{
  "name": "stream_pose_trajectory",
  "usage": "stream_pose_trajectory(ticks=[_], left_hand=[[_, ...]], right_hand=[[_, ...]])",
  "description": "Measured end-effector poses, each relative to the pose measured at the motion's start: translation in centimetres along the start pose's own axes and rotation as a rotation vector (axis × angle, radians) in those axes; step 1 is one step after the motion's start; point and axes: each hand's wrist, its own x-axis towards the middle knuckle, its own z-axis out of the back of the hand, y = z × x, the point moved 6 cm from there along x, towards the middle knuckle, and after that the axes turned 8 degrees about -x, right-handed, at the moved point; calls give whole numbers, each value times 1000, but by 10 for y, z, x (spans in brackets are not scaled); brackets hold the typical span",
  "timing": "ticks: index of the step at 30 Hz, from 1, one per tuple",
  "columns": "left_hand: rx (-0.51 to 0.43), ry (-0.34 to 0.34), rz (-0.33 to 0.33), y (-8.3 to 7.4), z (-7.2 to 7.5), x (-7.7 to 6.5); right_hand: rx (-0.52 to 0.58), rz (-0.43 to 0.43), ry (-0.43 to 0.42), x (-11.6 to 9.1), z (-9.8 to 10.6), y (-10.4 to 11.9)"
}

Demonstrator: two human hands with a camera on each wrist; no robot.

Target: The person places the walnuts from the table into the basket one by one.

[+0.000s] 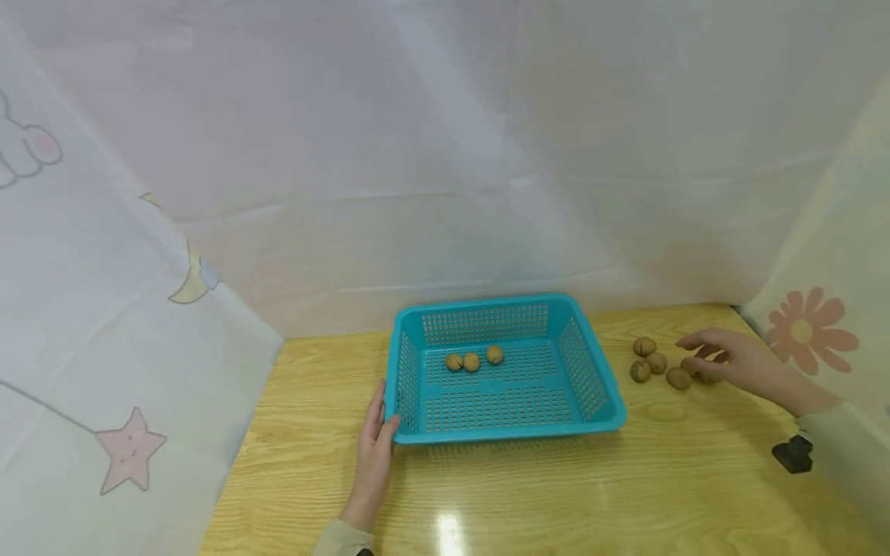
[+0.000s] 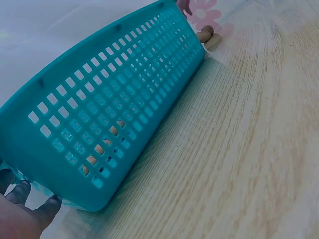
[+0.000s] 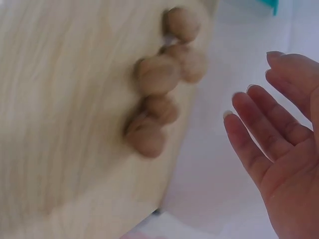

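Observation:
A turquoise plastic basket [image 1: 501,436] with perforated walls stands on the table, and three walnuts [image 1: 471,362] lie in its back left part. My left hand [image 1: 375,455] holds the basket at its front left corner, thumb at the rim and fingers along the outer side; in the left wrist view its fingertips [image 2: 49,208] are against the end wall. To the right of the basket lies a group of several brown walnuts [image 1: 657,363]. Over them is my right hand [image 1: 744,361], fingers apart and nothing held. The right wrist view shows its palm beside the blurred walnuts [image 3: 158,74].
A wooden table [image 1: 320,417] carries everything. Pale sheeting [image 1: 445,154] rises behind it and on both sides, with a pink flower [image 1: 813,330] printed at the right and a star [image 1: 130,449] at the left.

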Motion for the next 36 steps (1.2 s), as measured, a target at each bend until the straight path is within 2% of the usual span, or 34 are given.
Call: stream_pose_trajectory(ticks=[7,14,23,36], left_hand=[[-9,4,-8,2,2,1],[-19,8,-6,3,2,1],[-23,8,-8,4,2,2],[-18,9,-14,4,2,2]], right_hand=[[-35,0,18,-14,-11,-32],[-76,-80,83,-26,-26,-55],[-48,-156,133,-29,-36,-66],[12,-163,150,-29,-46,-71]])
